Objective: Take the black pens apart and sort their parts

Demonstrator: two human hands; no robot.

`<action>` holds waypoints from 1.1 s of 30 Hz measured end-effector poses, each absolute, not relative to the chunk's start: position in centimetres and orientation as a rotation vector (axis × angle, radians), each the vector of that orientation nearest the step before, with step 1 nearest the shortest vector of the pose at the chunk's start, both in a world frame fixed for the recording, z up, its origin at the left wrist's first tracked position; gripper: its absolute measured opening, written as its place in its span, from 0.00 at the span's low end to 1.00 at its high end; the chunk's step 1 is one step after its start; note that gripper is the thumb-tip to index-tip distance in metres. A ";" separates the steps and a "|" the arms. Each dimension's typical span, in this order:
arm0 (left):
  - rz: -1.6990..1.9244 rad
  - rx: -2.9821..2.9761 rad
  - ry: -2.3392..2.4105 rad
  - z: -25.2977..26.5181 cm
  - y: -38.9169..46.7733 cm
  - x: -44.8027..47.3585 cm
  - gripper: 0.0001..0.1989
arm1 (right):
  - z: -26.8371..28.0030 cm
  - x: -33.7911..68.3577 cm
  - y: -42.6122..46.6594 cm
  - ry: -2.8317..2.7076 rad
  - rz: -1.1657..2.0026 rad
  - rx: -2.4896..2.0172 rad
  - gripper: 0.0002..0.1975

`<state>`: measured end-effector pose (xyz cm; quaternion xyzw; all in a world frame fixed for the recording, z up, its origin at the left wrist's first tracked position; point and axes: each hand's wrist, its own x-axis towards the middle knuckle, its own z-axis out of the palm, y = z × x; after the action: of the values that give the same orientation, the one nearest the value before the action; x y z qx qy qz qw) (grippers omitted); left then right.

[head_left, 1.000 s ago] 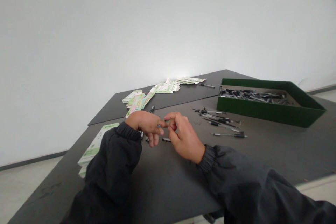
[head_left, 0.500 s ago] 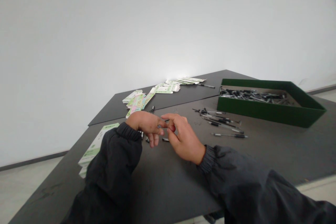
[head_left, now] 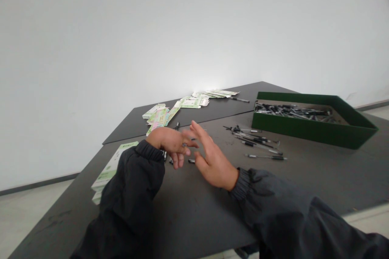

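Observation:
My left hand (head_left: 170,141) hovers over the middle of the table, bent down at the wrist with its fingers curled. A small shiny bit shows between its fingers, too small to name. Facing it is my right hand (head_left: 212,160), fingers stretched out and apart, with nothing seen in it. Its fingertips are close to the left fingers and slightly blurred. Below and behind the hands, parts of black-and-clear pens (head_left: 191,161) show on the table; the hands hide the rest. Several loose gel pens (head_left: 257,141) lie to the right of my right hand.
A green box (head_left: 306,129) at the right holds many pens (head_left: 291,111). Flat green-and-white cartons (head_left: 190,102) spread along the table's back edge, near one single pen (head_left: 240,100). Stacked cartons (head_left: 111,170) lie by my left sleeve. The dark table (head_left: 188,218) has a seam across it.
My right hand has let go of its pinch at the left fingers, and its fingers have straightened and lifted. The left hand has hardly moved.

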<state>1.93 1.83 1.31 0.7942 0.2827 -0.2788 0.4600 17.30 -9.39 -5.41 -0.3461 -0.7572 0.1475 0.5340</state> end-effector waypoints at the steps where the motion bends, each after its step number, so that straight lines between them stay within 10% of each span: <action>1: -0.683 1.956 0.679 1.4 1.9 1.9 0.26 | -5.3 17.3 -9.5 -1.805 0.354 -0.796 0.40; 10: -0.662 1.918 0.695 0.8 2.2 1.7 0.23 | -5.7 17.5 -8.9 -1.662 0.274 -1.019 0.18; 33: -0.666 1.970 0.662 0.9 2.0 1.8 0.29 | -5.1 17.3 -9.6 -1.778 0.367 -0.779 0.43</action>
<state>1.76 2.05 0.92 0.8007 0.2693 -0.2708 0.4616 17.34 -9.60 -5.06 -0.3293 -0.7513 0.1552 0.5505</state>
